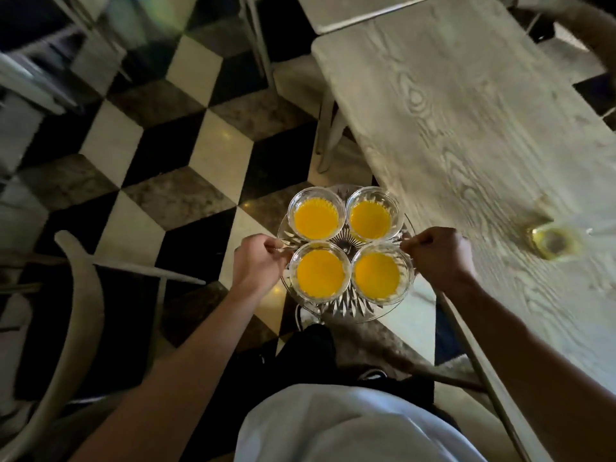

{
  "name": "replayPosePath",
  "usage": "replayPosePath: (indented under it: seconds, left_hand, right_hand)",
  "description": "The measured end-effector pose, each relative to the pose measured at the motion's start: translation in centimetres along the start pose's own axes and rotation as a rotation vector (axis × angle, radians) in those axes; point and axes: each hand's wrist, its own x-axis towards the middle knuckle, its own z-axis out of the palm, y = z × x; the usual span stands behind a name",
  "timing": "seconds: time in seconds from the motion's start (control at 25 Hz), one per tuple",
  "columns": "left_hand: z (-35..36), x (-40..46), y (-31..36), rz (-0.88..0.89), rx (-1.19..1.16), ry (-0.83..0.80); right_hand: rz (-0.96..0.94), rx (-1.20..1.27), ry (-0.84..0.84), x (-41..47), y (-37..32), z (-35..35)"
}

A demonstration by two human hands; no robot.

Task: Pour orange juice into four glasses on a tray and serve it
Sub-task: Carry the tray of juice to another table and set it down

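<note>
So your left hand [258, 261] and right hand [438, 255] each pinch an edge of the glass tray [336, 306], four full glasses [316, 215] on it, wooden table [466, 128] to the right.

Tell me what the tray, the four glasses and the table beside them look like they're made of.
The tray looks like clear cut glass or crystal, possibly moulded plastic: the floor shows through it and its rim has sparkling ray-shaped facets. The four glasses look like clear ribbed glass, transparent rims around orange juice. The table looks like pale, matte wood, or a wood-look surface, with bold grain swirls.
</note>
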Motion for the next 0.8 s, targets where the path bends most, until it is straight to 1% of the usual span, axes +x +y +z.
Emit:
replayPosePath:
  seconds: [0.28, 0.44, 0.56, 0.8]
  left_hand:
    - [-6.0, 7.7, -0.6, 0.004, -0.057, 0.057]
    - [-8.5, 11.9, -0.7, -0.099, -0.132, 0.073]
    - [-10.1, 14.6, -0.1, -0.135, -0.179, 0.078]
    - [-13.0, 22.9, 1.6, -0.225, -0.252, 0.125]
  right_hand:
    - [-0.088, -0.088, -0.028, 5.0, -9.0, 5.5]
    - [-0.134, -0.086, -0.078, 8.4, -13.8, 7.9]
    - [-0.174, -0.112, -0.115, 11.2, -17.2, 9.3]
    - [-0.259, -0.163, -0.178, 18.7, -24.9, 12.4]
